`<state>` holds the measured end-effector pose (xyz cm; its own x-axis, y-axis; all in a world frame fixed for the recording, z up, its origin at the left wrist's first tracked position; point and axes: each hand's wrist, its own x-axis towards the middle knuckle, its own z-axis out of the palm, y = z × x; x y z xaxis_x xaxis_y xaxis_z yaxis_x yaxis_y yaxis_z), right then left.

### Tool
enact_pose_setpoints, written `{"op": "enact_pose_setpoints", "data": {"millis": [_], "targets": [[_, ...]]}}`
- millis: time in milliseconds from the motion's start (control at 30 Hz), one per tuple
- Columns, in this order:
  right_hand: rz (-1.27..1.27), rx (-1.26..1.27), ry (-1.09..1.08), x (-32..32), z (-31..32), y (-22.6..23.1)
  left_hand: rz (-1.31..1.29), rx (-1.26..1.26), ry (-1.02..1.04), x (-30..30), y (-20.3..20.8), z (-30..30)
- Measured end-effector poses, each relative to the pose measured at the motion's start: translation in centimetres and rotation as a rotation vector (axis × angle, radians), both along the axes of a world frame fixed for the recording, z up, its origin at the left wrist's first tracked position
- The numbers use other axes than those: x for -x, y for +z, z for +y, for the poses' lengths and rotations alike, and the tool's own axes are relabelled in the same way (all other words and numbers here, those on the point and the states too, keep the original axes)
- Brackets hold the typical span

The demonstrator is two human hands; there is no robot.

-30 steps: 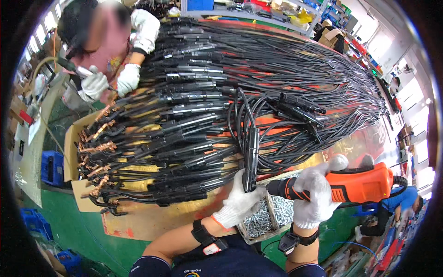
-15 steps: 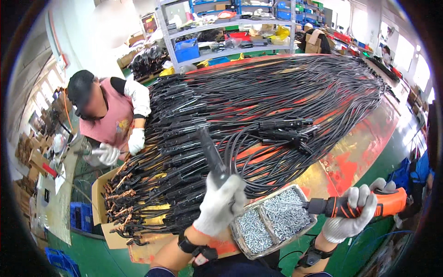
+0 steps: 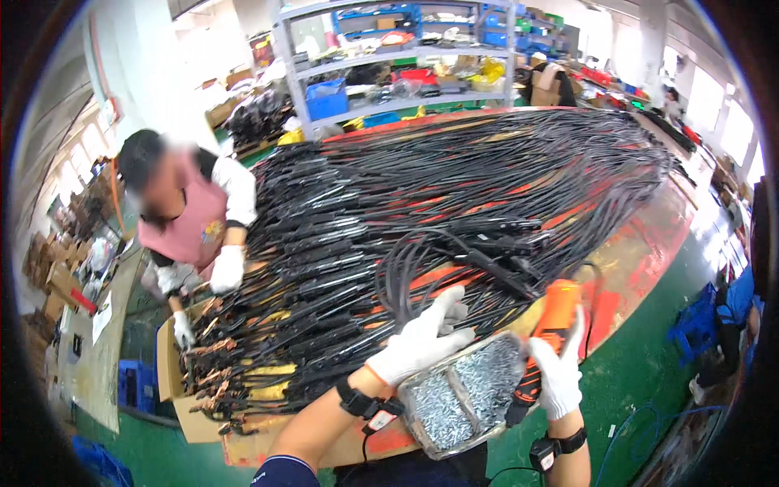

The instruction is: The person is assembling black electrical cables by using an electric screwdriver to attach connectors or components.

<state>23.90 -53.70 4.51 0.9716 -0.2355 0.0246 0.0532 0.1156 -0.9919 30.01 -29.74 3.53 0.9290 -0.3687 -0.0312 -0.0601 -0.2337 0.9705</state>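
Note:
My left hand (image 3: 430, 337), in a white glove, reaches over the far left edge of the screw tray with its fingers apart and nothing in them. Gloved too, my right hand (image 3: 558, 375) is closed round an orange and black power screwdriver (image 3: 557, 312). Its black nose points down by the tray's right side, and its orange end is up. The two-part tray (image 3: 411, 408) is full of small silvery screws (image 3: 487, 367). Beyond my left hand, a black handle-shaped part (image 3: 497, 272) lies with looped black cables (image 3: 398, 272) on the pile.
Many black cables (image 3: 454, 174) with black handles cover the red table (image 3: 649, 231). Bare copper ends (image 3: 215, 345) hang over a cardboard box (image 3: 180, 414) at left. A co-worker (image 3: 188, 215) in white gloves handles them there. Metal shelves (image 3: 398, 57) stand behind.
My left hand has let go of the black handle, which now lies farther right on the pile. The screwdriver has swung from lying level to upright, its nose out of the screws.

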Motion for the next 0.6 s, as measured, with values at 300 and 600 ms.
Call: {"op": "enact_pose_setpoints", "data": {"millis": [300, 600], "targets": [[-0.376, 1.349, 0.181, -2.5, 1.0, -6.2, -0.085, -0.244, 0.43, 14.9, 0.6, 15.5], [-0.647, 1.308, 0.502, -3.3, 10.1, 1.7, -0.032, -1.38, 0.72, 28.2, -1.0, 28.5]]}}
